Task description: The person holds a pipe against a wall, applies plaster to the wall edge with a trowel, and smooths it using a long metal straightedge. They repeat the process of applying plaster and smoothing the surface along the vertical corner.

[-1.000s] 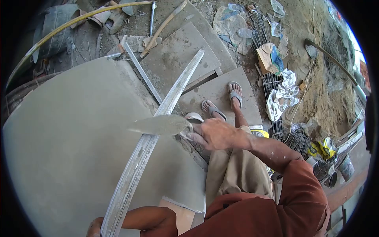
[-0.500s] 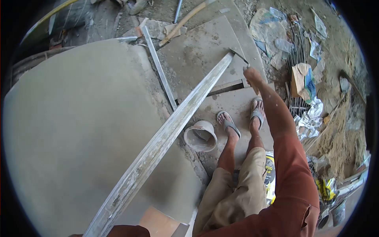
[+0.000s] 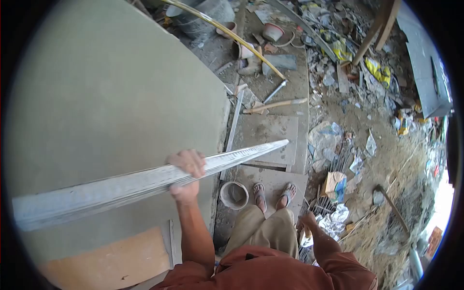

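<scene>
My left hand (image 3: 187,175) is wrapped around a long, plaster-smeared straightedge (image 3: 111,186), fingers over the top and thumb below. The bar runs in front of a smooth grey plastered surface (image 3: 121,106), its far end over the slabs by the path. Low at my right side, my right hand (image 3: 306,223) is closed around a trowel (image 3: 305,238); only bits of the handle and a thin edge show. Near my feet stands a round mortar-stained bucket (image 3: 234,195) with a flat piece inside.
An orange-tan board (image 3: 106,256) lies at lower left. A wooden handle (image 3: 275,105), a yellow pole (image 3: 224,33) and a metal tub (image 3: 203,17) lie farther ahead. Rods, torn bags (image 3: 334,186), rubble and a hoe (image 3: 394,208) lie along the right.
The straightedge has swung from steeply diagonal to nearly level across the view. My left hand has come into view on it. My right hand and trowel have dropped away from its far end.
</scene>
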`<move>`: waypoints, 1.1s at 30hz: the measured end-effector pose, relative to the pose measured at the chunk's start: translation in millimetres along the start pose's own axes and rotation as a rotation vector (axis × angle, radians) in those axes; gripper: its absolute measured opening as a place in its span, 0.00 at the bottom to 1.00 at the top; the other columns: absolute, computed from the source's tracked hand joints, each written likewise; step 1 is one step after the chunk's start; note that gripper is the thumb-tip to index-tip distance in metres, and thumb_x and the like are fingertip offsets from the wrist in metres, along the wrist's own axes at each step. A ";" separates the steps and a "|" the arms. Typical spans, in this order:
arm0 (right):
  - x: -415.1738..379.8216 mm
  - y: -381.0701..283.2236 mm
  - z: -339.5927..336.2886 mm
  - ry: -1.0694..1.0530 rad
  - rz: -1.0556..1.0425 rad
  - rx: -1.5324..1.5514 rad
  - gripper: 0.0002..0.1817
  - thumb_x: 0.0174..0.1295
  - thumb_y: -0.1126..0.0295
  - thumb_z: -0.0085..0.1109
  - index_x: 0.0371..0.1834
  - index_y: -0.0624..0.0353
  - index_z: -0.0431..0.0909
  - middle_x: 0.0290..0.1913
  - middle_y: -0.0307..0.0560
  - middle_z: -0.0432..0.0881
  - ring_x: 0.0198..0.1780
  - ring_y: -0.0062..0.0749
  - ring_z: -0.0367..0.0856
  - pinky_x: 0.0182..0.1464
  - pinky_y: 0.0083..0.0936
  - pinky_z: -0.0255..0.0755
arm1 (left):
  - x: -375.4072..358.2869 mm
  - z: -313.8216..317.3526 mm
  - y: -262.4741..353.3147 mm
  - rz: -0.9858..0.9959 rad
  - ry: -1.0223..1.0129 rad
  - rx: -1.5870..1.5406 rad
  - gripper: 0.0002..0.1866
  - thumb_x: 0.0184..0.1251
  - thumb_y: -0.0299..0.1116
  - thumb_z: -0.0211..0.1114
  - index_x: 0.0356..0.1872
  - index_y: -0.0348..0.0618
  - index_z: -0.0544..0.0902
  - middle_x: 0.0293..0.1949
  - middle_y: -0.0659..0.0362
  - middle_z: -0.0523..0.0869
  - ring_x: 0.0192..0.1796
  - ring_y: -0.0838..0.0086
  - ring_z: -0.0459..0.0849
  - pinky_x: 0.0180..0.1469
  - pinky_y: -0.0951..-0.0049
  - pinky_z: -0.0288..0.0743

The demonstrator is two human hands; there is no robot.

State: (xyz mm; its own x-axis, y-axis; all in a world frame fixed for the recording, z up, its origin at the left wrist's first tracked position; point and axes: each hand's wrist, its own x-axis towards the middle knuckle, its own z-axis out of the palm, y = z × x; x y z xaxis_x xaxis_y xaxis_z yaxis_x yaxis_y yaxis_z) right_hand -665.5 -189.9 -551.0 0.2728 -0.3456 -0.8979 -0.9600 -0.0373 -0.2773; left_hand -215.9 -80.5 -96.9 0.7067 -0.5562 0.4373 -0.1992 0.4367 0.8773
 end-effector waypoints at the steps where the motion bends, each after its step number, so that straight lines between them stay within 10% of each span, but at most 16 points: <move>1: -16.0 1.2 -21.9 0.048 -0.131 -0.049 0.19 0.50 0.57 0.67 0.34 0.63 0.85 0.32 0.58 0.87 0.38 0.49 0.88 0.44 0.43 0.81 | -9.2 7.5 -1.9 -0.047 -0.007 -0.026 0.26 0.59 0.59 0.73 0.33 0.47 0.74 0.27 0.61 0.77 0.31 0.71 0.76 0.43 0.66 0.71; 3: -26.5 8.6 -62.7 0.025 -0.480 -0.203 0.17 0.56 0.55 0.62 0.33 0.59 0.85 0.36 0.53 0.88 0.42 0.58 0.86 0.44 0.50 0.79 | -31.1 18.1 2.4 -0.021 0.008 0.036 0.20 0.62 0.46 0.75 0.36 0.46 0.72 0.28 0.59 0.78 0.33 0.69 0.79 0.42 0.65 0.72; 9: -30.7 -48.9 -129.3 0.472 -0.217 -0.297 0.17 0.52 0.67 0.65 0.43 0.66 0.83 0.37 0.64 0.87 0.40 0.51 0.89 0.43 0.43 0.82 | -72.3 15.4 43.8 0.107 0.134 -0.095 0.23 0.61 0.52 0.73 0.33 0.46 0.72 0.26 0.58 0.78 0.29 0.70 0.78 0.39 0.70 0.71; 14: -105.5 -175.4 -146.9 0.356 -0.415 -0.167 0.17 0.51 0.70 0.64 0.43 0.67 0.78 0.36 0.60 0.85 0.29 0.44 0.87 0.28 0.39 0.79 | -99.6 -10.9 83.4 0.212 0.247 -0.191 0.27 0.58 0.57 0.75 0.33 0.45 0.73 0.24 0.60 0.76 0.26 0.73 0.77 0.34 0.71 0.72; 16: 17.2 -165.3 -132.6 0.219 -0.716 0.007 0.16 0.52 0.67 0.60 0.40 0.67 0.77 0.24 0.52 0.81 0.23 0.42 0.82 0.27 0.37 0.77 | -118.2 -22.6 96.2 0.237 0.306 -0.226 0.29 0.58 0.57 0.75 0.37 0.40 0.73 0.27 0.59 0.75 0.27 0.73 0.77 0.32 0.72 0.75; 19: -122.4 -275.8 -106.1 -0.012 -0.649 0.454 0.12 0.60 0.73 0.59 0.47 0.61 0.75 0.21 0.41 0.72 0.19 0.27 0.73 0.22 0.26 0.72 | -145.8 -25.8 123.4 0.317 0.403 -0.138 0.29 0.61 0.57 0.72 0.39 0.39 0.73 0.27 0.59 0.77 0.27 0.76 0.79 0.29 0.73 0.76; 31: -180.0 -365.4 -37.3 -0.306 -0.919 0.024 0.29 0.64 0.70 0.59 0.70 0.55 0.67 0.61 0.47 0.73 0.57 0.35 0.74 0.59 0.39 0.71 | -289.7 -30.9 178.8 0.569 0.762 -0.151 0.31 0.63 0.61 0.69 0.39 0.40 0.72 0.28 0.60 0.76 0.28 0.76 0.79 0.30 0.74 0.79; 33: -166.2 -370.0 -42.9 -0.335 -0.899 -0.060 0.29 0.65 0.67 0.60 0.70 0.53 0.67 0.67 0.48 0.68 0.63 0.39 0.70 0.62 0.46 0.69 | -312.3 -26.6 183.2 0.537 1.015 -0.007 0.35 0.64 0.72 0.56 0.36 0.42 0.72 0.24 0.62 0.74 0.24 0.73 0.76 0.44 0.72 0.72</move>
State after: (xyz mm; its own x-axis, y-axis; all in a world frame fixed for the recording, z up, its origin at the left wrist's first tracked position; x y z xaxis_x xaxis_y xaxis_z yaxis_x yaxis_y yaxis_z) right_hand -358.4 -158.9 -284.5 0.9035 0.1211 -0.4112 -0.3818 -0.2088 -0.9004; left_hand -455.1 192.0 -78.0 0.7536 0.5284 0.3909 -0.6392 0.4508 0.6230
